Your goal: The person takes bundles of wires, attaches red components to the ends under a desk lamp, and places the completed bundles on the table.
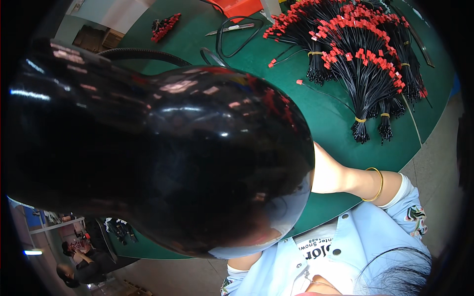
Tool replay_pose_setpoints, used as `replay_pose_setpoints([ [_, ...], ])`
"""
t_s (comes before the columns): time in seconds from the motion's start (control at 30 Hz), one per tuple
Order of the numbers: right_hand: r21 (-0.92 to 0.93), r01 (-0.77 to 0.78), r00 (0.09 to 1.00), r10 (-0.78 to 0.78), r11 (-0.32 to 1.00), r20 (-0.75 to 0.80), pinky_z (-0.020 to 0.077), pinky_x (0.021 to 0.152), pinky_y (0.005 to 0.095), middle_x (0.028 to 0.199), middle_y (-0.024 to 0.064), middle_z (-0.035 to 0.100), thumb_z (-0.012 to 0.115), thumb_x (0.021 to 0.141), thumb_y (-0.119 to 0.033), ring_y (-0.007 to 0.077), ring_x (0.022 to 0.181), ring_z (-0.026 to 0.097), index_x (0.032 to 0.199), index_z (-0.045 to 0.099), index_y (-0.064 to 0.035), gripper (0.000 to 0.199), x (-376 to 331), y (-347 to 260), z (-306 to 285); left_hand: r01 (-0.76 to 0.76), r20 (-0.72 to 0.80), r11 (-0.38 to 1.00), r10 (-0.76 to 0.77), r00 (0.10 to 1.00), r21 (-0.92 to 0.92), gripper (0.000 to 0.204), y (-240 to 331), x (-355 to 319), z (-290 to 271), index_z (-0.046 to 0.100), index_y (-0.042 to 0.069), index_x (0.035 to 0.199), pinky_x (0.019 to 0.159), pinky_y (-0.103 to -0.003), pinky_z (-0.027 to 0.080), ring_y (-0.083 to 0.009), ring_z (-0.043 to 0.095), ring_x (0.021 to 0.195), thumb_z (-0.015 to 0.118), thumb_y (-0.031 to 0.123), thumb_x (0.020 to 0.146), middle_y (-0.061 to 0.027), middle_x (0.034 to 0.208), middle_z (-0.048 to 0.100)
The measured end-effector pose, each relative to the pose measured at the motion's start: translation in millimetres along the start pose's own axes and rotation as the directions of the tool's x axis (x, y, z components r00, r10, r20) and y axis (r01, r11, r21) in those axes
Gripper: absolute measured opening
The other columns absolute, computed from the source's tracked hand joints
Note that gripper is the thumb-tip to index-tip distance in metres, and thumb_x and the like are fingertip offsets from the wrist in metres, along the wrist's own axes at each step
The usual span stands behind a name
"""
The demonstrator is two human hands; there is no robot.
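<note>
1. Head view: a large glossy black rounded object (163, 153) sits very close to the camera and covers most of the left and centre of the frame. Its surface reflects lights and bits of red.
2. Right forearm (345, 180) enters from the lower right and runs left, disappearing behind the black object. A gold bangle (377, 183) sits on the wrist end near a light blue sleeve (395, 217).
3. Right hand: hidden behind the black object; cannot tell whether it is clenched, released or grasping anything.
4. Left hand: not seen. Only a strip of arm (244, 261) shows at the bottom edge under the black object; state cannot be told.
5. Green table (321, 113) lies beyond the forearm. On its upper right: bundles of black cables with red tags (365, 54), fanned out, tied with yellow bands; ends point toward the person.
6. 1 loose cable with a red tag (299, 82) lies just left of the bundles.
7. Far edge: a small separate bundle of red-tipped cables (165, 25), a looped black cord (237, 37), an orange-red bin (239, 7).
8. Lower left: another person (79, 261) at a separate station, well apart.
</note>
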State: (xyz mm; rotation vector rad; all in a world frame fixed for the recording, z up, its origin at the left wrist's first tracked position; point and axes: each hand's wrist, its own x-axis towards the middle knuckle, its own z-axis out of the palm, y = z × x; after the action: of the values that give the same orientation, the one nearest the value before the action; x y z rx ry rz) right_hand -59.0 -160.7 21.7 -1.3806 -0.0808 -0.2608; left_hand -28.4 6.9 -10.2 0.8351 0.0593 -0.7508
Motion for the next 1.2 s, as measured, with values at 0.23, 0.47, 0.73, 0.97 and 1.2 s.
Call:
replay_pose_setpoints([
  [0.23, -0.090, 0.021, 0.995, -0.029, 0.996, -0.092, 0.0434, 0.064, 0.0242, 0.073, 0.0039, 0.056, 0.063, 0.071, -0.012, 0.0102, 0.069, 0.054, 0.085, 0.052, -0.0022, 0.020, -1.6, -7.4, -4.0, -0.021, -0.054, 0.998, 0.024, 0.998, 0.055, 0.039, -2.2, 5.0, 19.4, 0.040, 0.000, 0.111, 0.083, -0.033, 0.041, -0.0207, 0.050, 0.096, 0.050, -0.003, 0.073, -0.0109, 0.103, 0.050],
  [0.47, 0.178, -0.095, 0.993, 0.105, 0.980, -0.050, 0.0415, 0.061, 0.0222, 0.066, 0.0016, 0.052, 0.063, 0.072, -0.012, 0.0073, 0.065, 0.051, 0.084, 0.050, -0.0035, 0.019, -0.9, 1.3, -2.7, -0.023, -0.102, 0.998, 0.029, 0.994, 0.058, 0.028, -3.2, 4.5, 10.3, 0.046, 0.000, 0.100, 0.069, -0.027, 0.042, -0.0167, 0.050, 0.077, 0.049, -0.003, 0.073, -0.0095, 0.088, 0.052],
  [0.73, 0.225, -0.059, 0.998, 0.061, 0.973, 0.001, 0.0411, 0.060, 0.0219, 0.067, 0.0023, 0.052, 0.064, 0.070, -0.010, 0.0074, 0.066, 0.050, 0.082, 0.048, -0.0040, 0.021, 2.3, 9.1, 0.8, -0.071, -0.058, 0.995, 0.076, 0.995, 0.072, 0.019, -1.1, 1.1, 8.2, 0.046, 0.001, 0.094, 0.069, -0.029, 0.041, -0.0168, 0.049, 0.073, 0.048, 0.000, 0.075, -0.0085, 0.077, 0.050],
  [0.97, 0.279, -0.070, 0.997, 0.073, 0.958, -0.001, 0.0418, 0.064, 0.0220, 0.072, 0.0027, 0.053, 0.064, 0.070, -0.007, 0.0076, 0.069, 0.051, 0.079, 0.050, -0.0029, 0.018, 3.8, 1.3, 4.0, -0.030, -0.079, 1.000, 0.030, 0.996, -0.002, 0.016, 3.8, -4.5, 3.1, 0.048, 0.000, 0.092, 0.070, -0.030, 0.042, -0.0164, 0.050, 0.072, 0.047, 0.001, 0.077, -0.0089, 0.079, 0.052],
  [1.2, 0.092, -0.045, 0.997, 0.051, 0.995, -0.065, 0.0425, 0.066, 0.0227, 0.074, 0.0030, 0.055, 0.064, 0.070, -0.007, 0.0081, 0.071, 0.052, 0.080, 0.052, -0.0013, 0.017, -1.6, -5.4, -5.4, 0.051, -0.016, 0.996, -0.053, 0.998, -0.067, 0.018, -3.0, 5.9, 0.5, 0.049, 0.000, 0.093, 0.074, -0.030, 0.041, -0.0164, 0.050, 0.075, 0.048, 0.000, 0.075, -0.0090, 0.083, 0.053],
])
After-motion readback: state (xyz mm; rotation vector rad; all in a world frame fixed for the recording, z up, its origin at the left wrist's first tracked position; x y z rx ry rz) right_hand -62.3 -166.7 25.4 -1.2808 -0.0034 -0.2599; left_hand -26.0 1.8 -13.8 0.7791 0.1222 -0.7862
